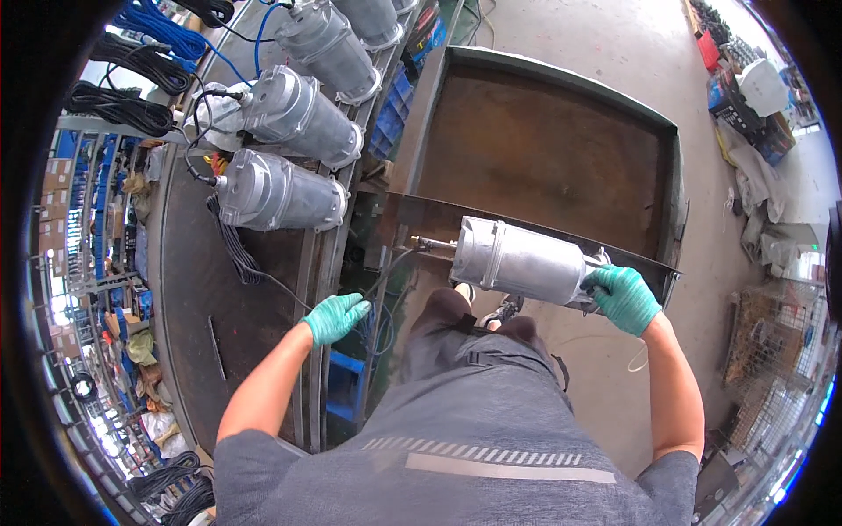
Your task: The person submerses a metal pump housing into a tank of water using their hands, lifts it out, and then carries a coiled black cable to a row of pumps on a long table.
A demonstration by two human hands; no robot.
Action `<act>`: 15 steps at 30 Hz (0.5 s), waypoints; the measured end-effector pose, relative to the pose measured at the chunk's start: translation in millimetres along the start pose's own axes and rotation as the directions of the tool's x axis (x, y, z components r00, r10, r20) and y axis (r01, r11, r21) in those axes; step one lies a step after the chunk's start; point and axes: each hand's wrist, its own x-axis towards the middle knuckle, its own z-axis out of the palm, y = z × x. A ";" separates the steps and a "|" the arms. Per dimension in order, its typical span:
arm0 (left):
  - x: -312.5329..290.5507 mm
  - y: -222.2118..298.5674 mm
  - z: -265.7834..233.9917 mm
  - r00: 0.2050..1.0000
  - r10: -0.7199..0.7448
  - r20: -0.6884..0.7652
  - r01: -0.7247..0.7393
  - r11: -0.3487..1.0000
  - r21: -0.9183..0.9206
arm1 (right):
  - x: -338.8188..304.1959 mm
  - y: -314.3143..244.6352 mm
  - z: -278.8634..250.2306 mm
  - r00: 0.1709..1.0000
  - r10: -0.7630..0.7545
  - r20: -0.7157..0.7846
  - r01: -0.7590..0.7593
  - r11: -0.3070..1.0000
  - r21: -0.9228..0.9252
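Observation:
A silver metal cylinder [522, 259], which looks like a pump or motor housing, lies on its side across the near edge of the metal tray [548, 83]. My right hand [624, 300], in a green glove, is closed on its right end, with part of the grip hidden. A brass-coloured fitting [428, 243] sticks out of the cylinder's left end. A black cable [393, 266] runs from there toward my left hand [336, 319], also green-gloved. Its fingers are together around the cable beside the bench edge, and the cable continues to the left.
Several similar metal cylinders [279, 190] lie in a row on the bench [189, 289] at left, with cables attached. Coils of black cable [118, 107] and blue cable [162, 31] lie beyond them. A blue bin [346, 386] sits below the bench edge. Wire cages [767, 346] stand at right.

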 end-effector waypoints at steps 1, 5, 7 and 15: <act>-1.8 12.6 -5.2 1.000 -0.018 -0.013 0.017 0.999 -0.034 | 1.4 1.6 -0.1 1.000 -0.020 0.006 0.020 1.000 0.024; 10.2 68.1 -46.5 0.995 -0.003 -0.102 -0.051 0.856 -0.515 | 3.3 -0.9 -12.1 0.999 -0.022 -0.025 0.027 0.983 0.182; 19.2 92.7 -47.8 0.988 0.051 -0.144 -0.133 0.751 -0.646 | 7.5 -3.1 -27.1 1.000 -0.018 -0.012 0.020 0.984 0.175; 72.2 157.3 -87.9 0.994 0.038 -0.100 -0.103 0.097 -0.990 | -25.8 -19.1 -126.1 0.948 0.280 -0.154 -0.207 0.905 0.372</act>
